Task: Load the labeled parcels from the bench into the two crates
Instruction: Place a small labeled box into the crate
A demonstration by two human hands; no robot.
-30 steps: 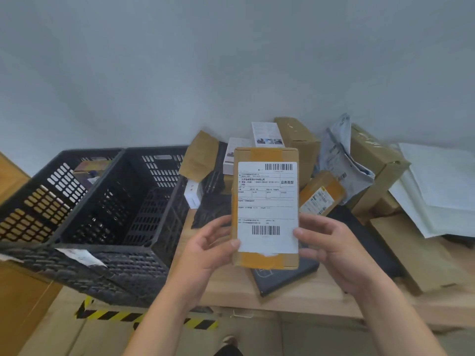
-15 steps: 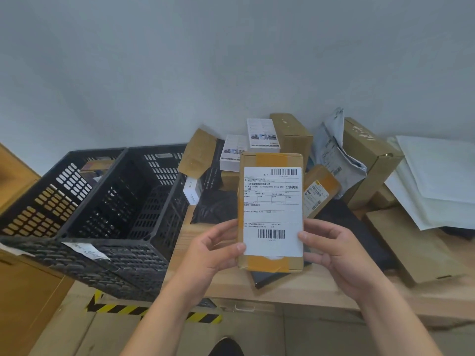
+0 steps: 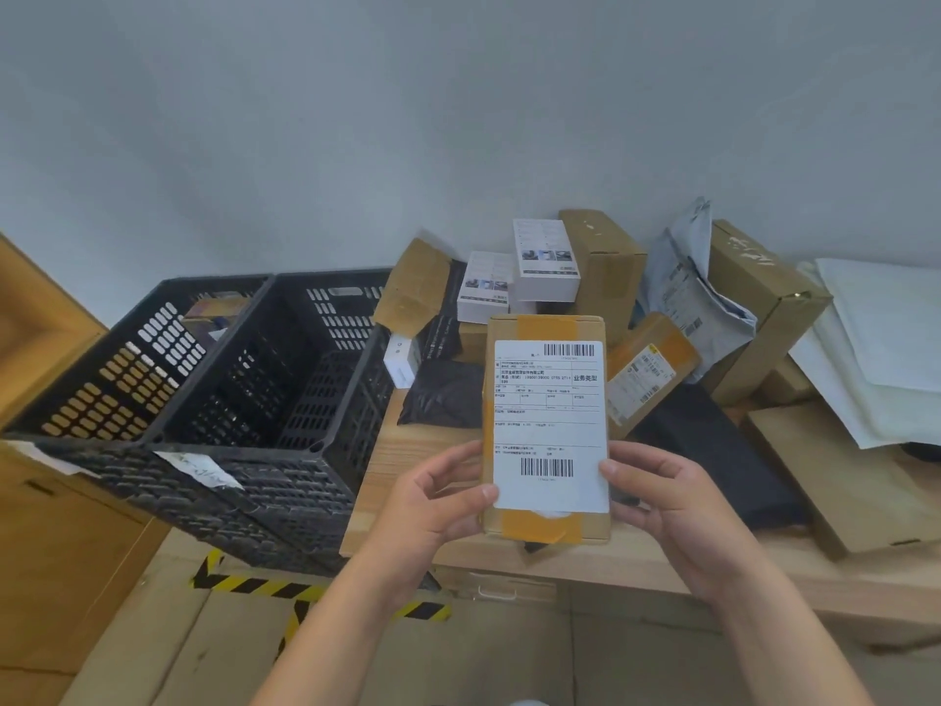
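I hold a flat brown cardboard parcel (image 3: 547,425) upright over the front of the wooden bench (image 3: 585,563), its white barcode label facing me. My left hand (image 3: 438,501) grips its lower left edge and my right hand (image 3: 662,496) its lower right edge. Two black slotted crates stand to the left: the nearer crate (image 3: 265,379) looks bare inside, and the farther crate (image 3: 117,359) has a box in its back corner. More parcels are piled on the bench behind: white boxes (image 3: 545,259), brown boxes (image 3: 603,267), a grey mailer bag (image 3: 687,293).
A small yellow-taped labeled box (image 3: 646,369) leans right behind the held parcel. Black bags (image 3: 443,394) and a dark flat pack (image 3: 723,450) lie on the bench. White padded envelopes (image 3: 881,343) are stacked at the right. Hazard tape (image 3: 285,588) marks the floor below.
The parcel stays in both hands, label toward me. It has shifted slightly right and a little lower in view as my head moved.
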